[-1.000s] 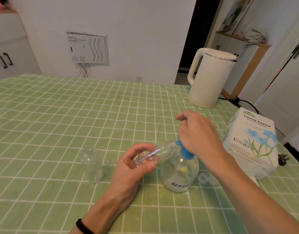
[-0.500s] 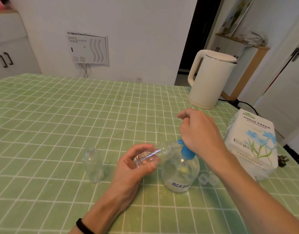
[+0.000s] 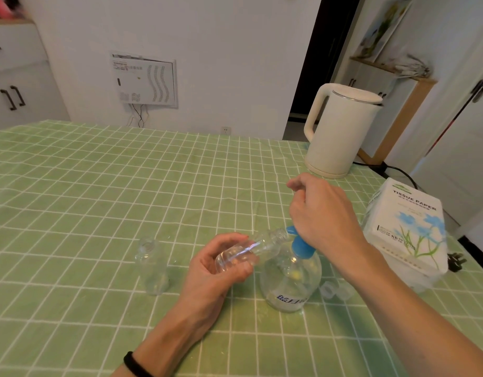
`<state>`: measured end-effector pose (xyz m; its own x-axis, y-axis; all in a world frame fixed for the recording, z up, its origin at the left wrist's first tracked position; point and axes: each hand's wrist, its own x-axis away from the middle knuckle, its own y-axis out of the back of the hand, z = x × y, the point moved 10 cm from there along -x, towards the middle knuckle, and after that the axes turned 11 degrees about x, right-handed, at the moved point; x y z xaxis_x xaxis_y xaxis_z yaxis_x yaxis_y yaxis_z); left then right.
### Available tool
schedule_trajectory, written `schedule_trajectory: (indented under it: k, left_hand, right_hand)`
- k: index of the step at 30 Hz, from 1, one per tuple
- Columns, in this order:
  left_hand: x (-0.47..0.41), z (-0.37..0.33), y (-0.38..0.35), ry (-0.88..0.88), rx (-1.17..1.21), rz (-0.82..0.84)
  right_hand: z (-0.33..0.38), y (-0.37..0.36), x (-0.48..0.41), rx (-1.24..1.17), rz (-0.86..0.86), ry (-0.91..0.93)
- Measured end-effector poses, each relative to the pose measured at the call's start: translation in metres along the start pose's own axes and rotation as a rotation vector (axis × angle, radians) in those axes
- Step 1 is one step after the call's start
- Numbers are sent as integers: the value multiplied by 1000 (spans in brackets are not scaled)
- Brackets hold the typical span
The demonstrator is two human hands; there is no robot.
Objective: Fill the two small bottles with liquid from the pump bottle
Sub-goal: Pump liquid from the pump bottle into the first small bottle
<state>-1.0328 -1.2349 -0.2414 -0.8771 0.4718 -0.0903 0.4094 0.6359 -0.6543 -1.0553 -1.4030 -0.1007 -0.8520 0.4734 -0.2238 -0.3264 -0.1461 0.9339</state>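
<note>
White wall [image 3: 221, 36] runs left of the dark doorway [image 3: 324, 58], vented panel [image 3: 145, 81] mounted on it, white cabinet [image 3: 14, 85] farther left; right of the doorway, a wood-edged sideboard [image 3: 398, 118]; green checked table [image 3: 98, 186] in front

One head-worn wide-angle view looks forward and down, close over the table [image 3: 85, 202].

The white tissue pack [image 3: 406, 229] reads "TISSUE PAPER" across its top in grey capitals. The pump bottle [image 3: 292, 281] bears a dark printed label, and the wall panel [image 3: 145, 83] small print, both too blurred to read.
</note>
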Motion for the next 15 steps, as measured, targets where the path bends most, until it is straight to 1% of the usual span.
schedule_trajectory:
  k: [4, 8, 11, 15]
  left_hand:
    - [0, 1, 1, 3, 0, 2]
    - [-2, 2, 1, 0, 12, 8]
    - [-2, 1, 0, 5, 26, 9]
    - [-1, 1, 0, 3, 14, 5]
  right_hand:
    - [-1, -5, -1, -21, 29, -5]
    - [-3, -9, -1, -20, 15, 0]
    - [-4, -13, 0, -2, 35, -3]
    - [-6, -10, 0, -42, 23, -23]
